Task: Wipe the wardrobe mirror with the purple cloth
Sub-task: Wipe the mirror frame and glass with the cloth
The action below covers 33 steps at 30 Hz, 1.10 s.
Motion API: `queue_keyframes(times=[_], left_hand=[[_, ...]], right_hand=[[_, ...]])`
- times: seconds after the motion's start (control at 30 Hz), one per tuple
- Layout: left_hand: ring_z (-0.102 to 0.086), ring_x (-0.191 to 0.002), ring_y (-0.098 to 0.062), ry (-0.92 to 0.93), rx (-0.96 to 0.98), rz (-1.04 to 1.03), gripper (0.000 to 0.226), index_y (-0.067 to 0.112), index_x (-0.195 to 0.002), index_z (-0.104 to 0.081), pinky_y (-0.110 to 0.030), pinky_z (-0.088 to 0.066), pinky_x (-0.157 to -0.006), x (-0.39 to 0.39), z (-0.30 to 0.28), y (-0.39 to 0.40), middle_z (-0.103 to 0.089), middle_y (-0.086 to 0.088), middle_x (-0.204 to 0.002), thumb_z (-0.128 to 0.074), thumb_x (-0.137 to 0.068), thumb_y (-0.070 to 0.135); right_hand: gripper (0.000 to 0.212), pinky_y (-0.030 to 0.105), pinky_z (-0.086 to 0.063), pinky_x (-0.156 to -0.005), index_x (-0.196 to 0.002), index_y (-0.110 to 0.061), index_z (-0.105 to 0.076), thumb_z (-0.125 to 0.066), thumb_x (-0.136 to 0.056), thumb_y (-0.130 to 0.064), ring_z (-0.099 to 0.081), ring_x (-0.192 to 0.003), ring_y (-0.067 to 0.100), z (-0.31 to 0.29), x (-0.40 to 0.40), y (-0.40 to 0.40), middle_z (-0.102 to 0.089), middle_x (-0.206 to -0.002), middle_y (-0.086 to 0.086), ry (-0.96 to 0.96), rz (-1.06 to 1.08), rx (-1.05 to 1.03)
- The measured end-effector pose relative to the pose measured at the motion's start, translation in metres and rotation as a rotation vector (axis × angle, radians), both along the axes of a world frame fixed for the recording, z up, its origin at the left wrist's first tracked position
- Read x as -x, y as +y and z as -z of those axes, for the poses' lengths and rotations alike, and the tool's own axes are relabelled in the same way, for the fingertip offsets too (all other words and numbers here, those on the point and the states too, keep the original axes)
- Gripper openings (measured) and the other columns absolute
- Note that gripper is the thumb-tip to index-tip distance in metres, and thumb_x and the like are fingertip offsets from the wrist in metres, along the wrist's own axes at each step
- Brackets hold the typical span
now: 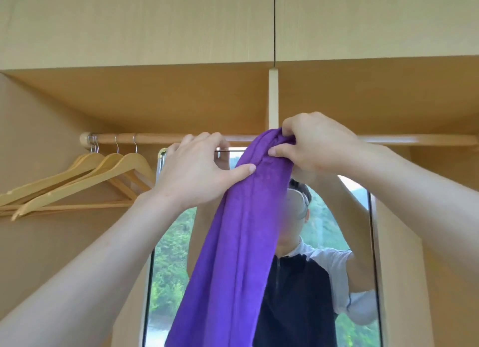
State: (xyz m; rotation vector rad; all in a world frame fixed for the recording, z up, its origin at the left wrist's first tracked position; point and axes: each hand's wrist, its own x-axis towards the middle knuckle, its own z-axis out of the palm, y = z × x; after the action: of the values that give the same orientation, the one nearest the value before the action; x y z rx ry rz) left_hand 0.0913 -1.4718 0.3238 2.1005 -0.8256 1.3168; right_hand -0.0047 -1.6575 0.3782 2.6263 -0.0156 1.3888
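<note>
The purple cloth point(233, 248) hangs long and bunched in front of the wardrobe mirror point(331, 222), down past the bottom of the view. My right hand point(316, 145) pinches its top end near the mirror's upper edge. My left hand point(199, 173) is raised beside it, thumb pressed on the cloth's left side, fingers spread toward the mirror's top left corner. The mirror is tall with a metal frame and reflects a person with raised arms and green trees. The cloth covers much of its middle.
A wooden rail point(160, 138) runs across the open wardrobe just above the mirror. Several wooden hangers point(85, 180) hang at its left end. Closed cupboard doors point(155, 22) sit above, and a vertical divider point(273, 97) stands behind my right hand.
</note>
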Motion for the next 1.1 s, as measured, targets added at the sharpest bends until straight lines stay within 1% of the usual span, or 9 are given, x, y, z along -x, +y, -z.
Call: queue_keyframes(times=[0.1, 0.23, 0.5, 0.6, 0.67, 0.77, 0.87, 1.0, 1.1], left_hand=[[-0.047, -0.107, -0.014, 0.053, -0.05, -0.002, 0.074, 0.033, -0.117, -0.057, -0.038, -0.038, -0.095, 0.004, 0.002, 0.004, -0.056, 0.016, -0.106, -0.052, -0.068, 0.09], [-0.044, -0.115, -0.018, 0.047, -0.072, -0.046, 0.082, 0.032, -0.121, -0.052, -0.045, -0.038, -0.104, 0.009, 0.006, 0.003, -0.053, 0.014, -0.114, -0.042, -0.067, 0.093], [-0.035, -0.128, -0.024, -0.038, -0.086, -0.119, 0.09, 0.027, -0.137, -0.041, -0.048, -0.027, -0.115, 0.004, 0.018, -0.006, -0.048, 0.006, -0.129, -0.049, -0.071, 0.088], [-0.023, -0.145, -0.027, -0.112, -0.081, -0.122, 0.093, 0.027, -0.149, -0.03, -0.053, -0.011, -0.123, -0.002, 0.029, -0.01, -0.039, 0.0, -0.149, -0.045, -0.076, 0.083], [-0.001, -0.154, -0.027, -0.15, -0.103, -0.108, 0.092, 0.035, -0.156, -0.014, -0.057, -0.004, -0.123, -0.002, 0.042, -0.015, -0.014, -0.003, -0.165, -0.045, -0.082, 0.079], [0.019, -0.153, -0.026, -0.186, -0.222, -0.082, 0.1, 0.043, -0.157, 0.001, -0.063, 0.002, -0.119, 0.009, 0.067, -0.027, 0.015, 0.003, -0.167, -0.046, -0.079, 0.083], [0.024, -0.152, -0.026, -0.186, -0.284, -0.076, 0.11, 0.043, -0.158, 0.002, -0.067, 0.004, -0.118, 0.016, 0.085, -0.041, 0.02, 0.003, -0.167, -0.042, -0.069, 0.091], [0.023, -0.152, -0.031, -0.194, -0.301, -0.132, 0.117, 0.04, -0.158, 0.002, -0.071, 0.0, -0.116, 0.013, 0.089, -0.047, 0.021, -0.001, -0.167, -0.041, -0.064, 0.095], [0.022, -0.152, -0.031, -0.202, -0.312, -0.133, 0.116, 0.039, -0.159, 0.002, -0.072, 0.0, -0.115, 0.01, 0.09, -0.047, 0.019, -0.003, -0.167, -0.034, -0.065, 0.096]], right_hand=[[0.032, 0.04, -0.05, -0.067, -0.073, -0.021, -0.059, -0.069, -0.089, -0.047, -0.06, -0.077, 0.026, 0.0, 0.013, -0.011, -0.062, -0.074, 0.0, 0.048, -0.027, -0.038], [0.025, 0.045, -0.055, -0.076, -0.075, -0.02, -0.064, -0.069, -0.09, -0.039, -0.061, -0.08, 0.029, 0.003, 0.033, -0.039, -0.067, -0.078, 0.004, 0.025, 0.015, -0.047], [0.023, 0.038, -0.041, -0.061, -0.071, -0.016, -0.057, -0.05, -0.091, -0.009, -0.049, -0.064, 0.029, 0.045, 0.045, -0.085, -0.055, -0.059, -0.001, -0.3, -0.096, -0.168], [0.027, 0.036, -0.032, -0.055, -0.064, -0.018, -0.05, -0.047, -0.089, -0.008, -0.037, -0.057, 0.025, 0.067, 0.031, -0.092, -0.047, -0.055, 0.002, -0.492, -0.208, -0.314], [0.03, 0.036, -0.027, -0.055, -0.063, -0.017, -0.047, -0.046, -0.091, -0.007, -0.029, -0.055, 0.017, 0.081, 0.025, -0.092, -0.043, -0.053, 0.002, -0.584, -0.248, -0.445], [0.03, 0.036, -0.026, -0.056, -0.065, -0.013, -0.048, -0.046, -0.094, -0.007, -0.029, -0.052, 0.015, 0.104, 0.016, -0.085, -0.043, -0.053, 0.001, -0.656, -0.25, -0.57], [0.026, 0.021, -0.032, -0.055, -0.071, -0.016, -0.049, -0.048, -0.096, -0.008, -0.04, -0.054, 0.01, 0.122, 0.01, -0.076, -0.046, -0.058, -0.006, -0.691, -0.267, -0.584], [0.02, 0.028, -0.035, -0.06, -0.076, -0.013, -0.062, -0.054, -0.095, -0.015, -0.05, -0.06, 0.009, 0.126, 0.014, -0.083, -0.062, -0.067, -0.005, -0.694, -0.306, -0.664], [0.025, 0.029, -0.032, -0.057, -0.065, -0.017, -0.051, -0.057, -0.089, -0.015, -0.037, -0.058, 0.013, 0.114, 0.015, -0.087, -0.05, -0.059, -0.008, -0.701, -0.33, -0.746]])
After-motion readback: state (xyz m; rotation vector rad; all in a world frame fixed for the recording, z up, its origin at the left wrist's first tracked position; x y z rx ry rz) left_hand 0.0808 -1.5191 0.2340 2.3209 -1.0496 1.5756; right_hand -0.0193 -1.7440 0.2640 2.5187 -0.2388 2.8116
